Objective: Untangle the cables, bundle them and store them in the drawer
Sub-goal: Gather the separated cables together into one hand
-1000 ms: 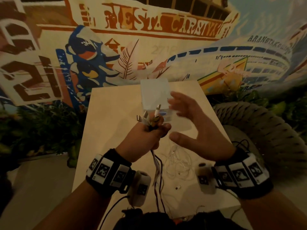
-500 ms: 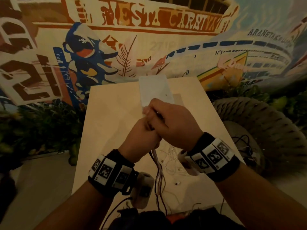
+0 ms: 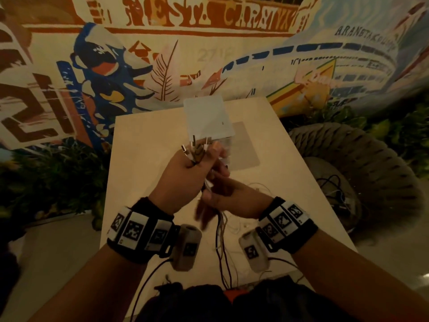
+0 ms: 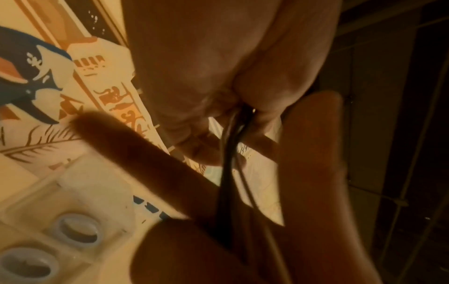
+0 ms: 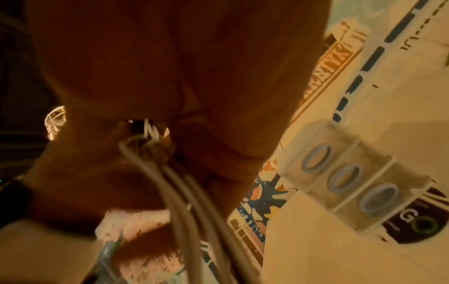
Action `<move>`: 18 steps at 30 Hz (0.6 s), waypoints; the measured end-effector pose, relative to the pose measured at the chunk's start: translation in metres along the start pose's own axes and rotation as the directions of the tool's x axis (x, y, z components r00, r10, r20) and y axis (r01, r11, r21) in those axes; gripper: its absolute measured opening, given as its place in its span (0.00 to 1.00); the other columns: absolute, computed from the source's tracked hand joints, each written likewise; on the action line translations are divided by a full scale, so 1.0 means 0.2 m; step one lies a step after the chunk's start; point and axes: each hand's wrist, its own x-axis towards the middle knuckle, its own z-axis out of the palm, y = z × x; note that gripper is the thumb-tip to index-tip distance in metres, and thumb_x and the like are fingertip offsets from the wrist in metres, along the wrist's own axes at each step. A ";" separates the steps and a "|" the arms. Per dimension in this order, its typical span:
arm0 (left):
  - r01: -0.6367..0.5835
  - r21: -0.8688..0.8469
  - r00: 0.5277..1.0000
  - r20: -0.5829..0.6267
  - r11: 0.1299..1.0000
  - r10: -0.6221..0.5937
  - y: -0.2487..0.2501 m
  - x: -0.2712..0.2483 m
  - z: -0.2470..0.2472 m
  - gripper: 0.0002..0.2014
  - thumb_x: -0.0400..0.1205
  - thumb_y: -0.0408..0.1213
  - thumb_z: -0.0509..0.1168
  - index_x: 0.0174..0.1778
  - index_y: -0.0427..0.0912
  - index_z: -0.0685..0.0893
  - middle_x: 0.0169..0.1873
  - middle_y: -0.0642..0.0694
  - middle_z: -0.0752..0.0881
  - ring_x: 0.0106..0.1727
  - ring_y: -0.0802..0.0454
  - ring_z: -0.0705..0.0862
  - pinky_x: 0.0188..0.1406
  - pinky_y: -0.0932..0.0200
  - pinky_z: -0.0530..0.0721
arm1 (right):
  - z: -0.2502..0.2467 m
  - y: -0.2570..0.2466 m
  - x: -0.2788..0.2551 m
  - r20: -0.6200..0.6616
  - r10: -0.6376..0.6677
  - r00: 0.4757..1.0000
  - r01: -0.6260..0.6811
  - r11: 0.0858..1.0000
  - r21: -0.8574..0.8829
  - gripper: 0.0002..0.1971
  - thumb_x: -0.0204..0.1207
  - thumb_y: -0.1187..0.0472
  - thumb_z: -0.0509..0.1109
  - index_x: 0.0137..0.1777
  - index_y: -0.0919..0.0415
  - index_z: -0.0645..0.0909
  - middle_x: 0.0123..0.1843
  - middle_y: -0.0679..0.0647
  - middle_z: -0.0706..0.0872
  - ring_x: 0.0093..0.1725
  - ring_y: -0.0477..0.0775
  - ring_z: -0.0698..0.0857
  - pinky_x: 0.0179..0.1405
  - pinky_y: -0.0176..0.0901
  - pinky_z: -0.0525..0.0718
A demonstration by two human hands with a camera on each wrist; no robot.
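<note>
My left hand [image 3: 185, 173] grips a bundle of cables [image 3: 221, 240] upright above the table, and several plugs [image 3: 195, 147] stick out above the fist. Just beneath it my right hand [image 3: 229, 198] wraps round the hanging strands, blurred by motion. In the left wrist view dark cables [image 4: 227, 163] drop from the left hand [image 4: 218, 76], with the right hand's fingers [image 4: 136, 153] on either side of them. The right wrist view shows grey cables [image 5: 187, 192] running under the right hand [image 5: 170, 67]. A small white drawer unit [image 3: 206, 119] stands beyond the hands, its drawers shut.
The cream table [image 3: 144, 159] carries thin white wires [image 3: 255, 185] lying loose near my right wrist. A woven basket seat [image 3: 348, 159] with black cords [image 3: 332, 182] sits to the right. A painted wall and plants stand behind. The drawer unit [image 5: 340, 178] has three round handles.
My right hand was open beside the left hand, then closed over the plug ends, and now has slid down below the left hand along the hanging cables. The left hand kept its grip.
</note>
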 end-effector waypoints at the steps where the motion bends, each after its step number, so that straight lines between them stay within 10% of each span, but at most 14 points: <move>1: -0.020 0.032 1.000 -0.014 0.999 0.021 0.00 0.00 -0.01 0.15 0.89 0.45 0.60 0.49 0.37 0.86 0.34 0.46 0.91 0.38 0.53 0.89 0.42 0.63 0.85 | 0.02 0.01 0.00 -0.002 0.043 0.999 -0.043 0.994 -0.096 0.12 0.82 0.45 0.70 0.64 0.42 0.81 0.39 0.55 0.86 0.37 0.58 0.87 0.45 0.55 0.89; 4: -0.042 0.025 0.999 -0.019 0.999 0.042 -0.02 0.01 -0.04 0.10 0.85 0.40 0.67 0.54 0.36 0.88 0.36 0.45 0.93 0.42 0.54 0.92 0.46 0.67 0.85 | 0.03 0.04 -0.02 -0.158 0.102 0.982 -0.133 0.971 -0.201 0.17 0.86 0.44 0.65 0.39 0.51 0.82 0.29 0.51 0.71 0.29 0.54 0.72 0.33 0.47 0.76; 8: 0.050 -0.022 0.994 0.096 0.998 -0.048 -0.07 0.01 -0.03 0.13 0.81 0.33 0.73 0.62 0.43 0.88 0.45 0.41 0.94 0.51 0.53 0.93 0.50 0.66 0.87 | 0.04 0.02 -0.04 -0.208 0.054 0.977 -0.117 0.946 -0.301 0.11 0.88 0.48 0.63 0.53 0.54 0.83 0.41 0.55 0.80 0.35 0.48 0.77 0.36 0.42 0.78; 12: 0.089 -0.071 0.987 0.139 0.993 -0.079 -0.10 0.01 0.00 0.15 0.91 0.40 0.59 0.62 0.36 0.88 0.25 0.38 0.85 0.47 0.38 0.93 0.54 0.50 0.90 | 0.05 0.02 -0.03 -0.227 -0.068 0.972 -0.023 0.925 -0.378 0.05 0.88 0.51 0.63 0.50 0.44 0.78 0.36 0.51 0.81 0.30 0.44 0.78 0.32 0.42 0.81; 18: 0.153 -0.428 0.986 0.005 0.891 -0.167 -0.07 0.07 -0.08 0.12 0.93 0.41 0.54 0.55 0.45 0.83 0.21 0.50 0.62 0.19 0.55 0.64 0.21 0.61 0.72 | 0.01 0.39 -0.15 -0.247 0.293 0.924 -0.349 0.910 -0.225 0.26 0.83 0.38 0.66 0.28 0.54 0.74 0.22 0.49 0.78 0.23 0.49 0.79 0.36 0.46 0.82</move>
